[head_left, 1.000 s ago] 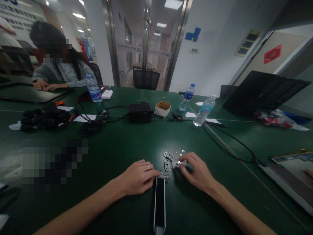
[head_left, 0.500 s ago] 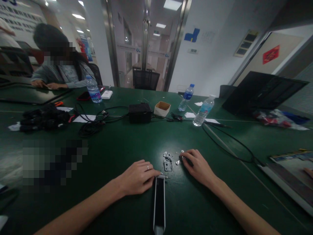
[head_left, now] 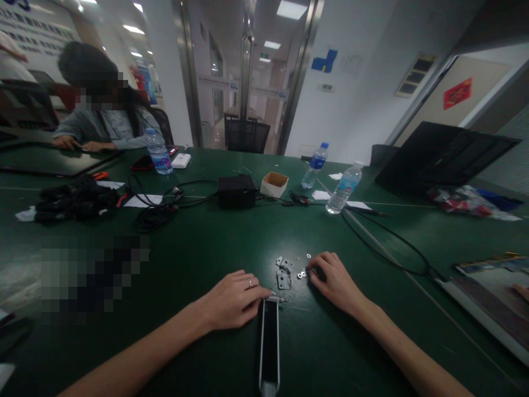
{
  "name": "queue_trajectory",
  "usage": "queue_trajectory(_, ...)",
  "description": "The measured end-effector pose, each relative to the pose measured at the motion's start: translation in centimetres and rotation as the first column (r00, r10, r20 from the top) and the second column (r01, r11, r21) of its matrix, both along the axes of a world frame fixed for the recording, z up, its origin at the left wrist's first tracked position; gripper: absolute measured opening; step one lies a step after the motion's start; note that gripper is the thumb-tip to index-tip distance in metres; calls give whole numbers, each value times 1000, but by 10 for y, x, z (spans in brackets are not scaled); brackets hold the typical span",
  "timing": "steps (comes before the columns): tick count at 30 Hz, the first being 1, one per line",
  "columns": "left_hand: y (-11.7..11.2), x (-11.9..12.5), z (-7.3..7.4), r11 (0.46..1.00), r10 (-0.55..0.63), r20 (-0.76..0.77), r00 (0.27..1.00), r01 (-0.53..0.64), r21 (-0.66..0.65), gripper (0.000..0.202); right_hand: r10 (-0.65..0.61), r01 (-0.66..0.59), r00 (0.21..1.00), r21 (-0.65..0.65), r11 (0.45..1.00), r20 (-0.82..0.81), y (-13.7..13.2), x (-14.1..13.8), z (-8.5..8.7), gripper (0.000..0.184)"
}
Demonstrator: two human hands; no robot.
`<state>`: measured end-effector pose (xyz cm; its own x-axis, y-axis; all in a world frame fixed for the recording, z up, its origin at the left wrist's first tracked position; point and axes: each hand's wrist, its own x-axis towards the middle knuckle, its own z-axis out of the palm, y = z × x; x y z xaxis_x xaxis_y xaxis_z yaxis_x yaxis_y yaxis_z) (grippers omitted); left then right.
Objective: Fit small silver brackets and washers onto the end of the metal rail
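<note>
My left hand (head_left: 235,300), a ring on one finger, lies on the green table. Its fingers are pressed together at the far end of a long, narrow metal channel (head_left: 270,347) with a dark inside. Across that end sits a small silver piece (head_left: 279,299), partly covered by the fingertips. Beyond it lie several flat metal plates (head_left: 283,280) with holes. My right hand (head_left: 333,280) rests to the right with curled fingers, and a small washer (head_left: 314,269) shows at the fingertips. Several loose washers (head_left: 302,274) lie just left of this hand.
Farther back stand a black box (head_left: 236,191) with cables, a small open carton (head_left: 274,184) and water bottles (head_left: 341,188). Black gear (head_left: 76,199) lies at left. A large dark panel (head_left: 446,157) and a flat device (head_left: 491,303) are at right. Another person (head_left: 111,124) sits across the table.
My right fingers have shifted slightly right and nearer to me, and the washer at the fingertips has moved with them. The left hand and the metal channel stay in place.
</note>
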<state>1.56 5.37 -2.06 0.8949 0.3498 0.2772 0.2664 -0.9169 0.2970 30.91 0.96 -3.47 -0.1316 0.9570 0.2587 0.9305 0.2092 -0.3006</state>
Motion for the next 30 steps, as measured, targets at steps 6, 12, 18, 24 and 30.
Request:
queue_trajectory(6, 0, 0, -3, 1000, -7, 17, 1000, 6, 29, 26, 63, -60, 997, 55, 997, -52, -6, -10, 11, 7)
queue_trajectory(12, 0, 1, -3, 999, -12, 12, 1000, 12, 33, 27, 273, -272, 924, 39, 961, -268, -23, -38, 22, 7)
queue_trajectory(18, 2, 1, -7, 998, -23, 49, 999, 20, 65, 25, 289, -336, 892, -81, 938, -347, -31, -55, 21, 6)
queue_trajectory(24, 2, 1, -5, 998, -30, 45, 999, 27, 50, 25, 266, -294, 890, -21, 955, -371, -31, -53, 19, 6)
queue_trajectory(30, 2, 2, -5, 998, -31, 51, 998, 28, 50, 25, 279, -314, 896, -50, 948, -346, -30, -53, 18, 5)
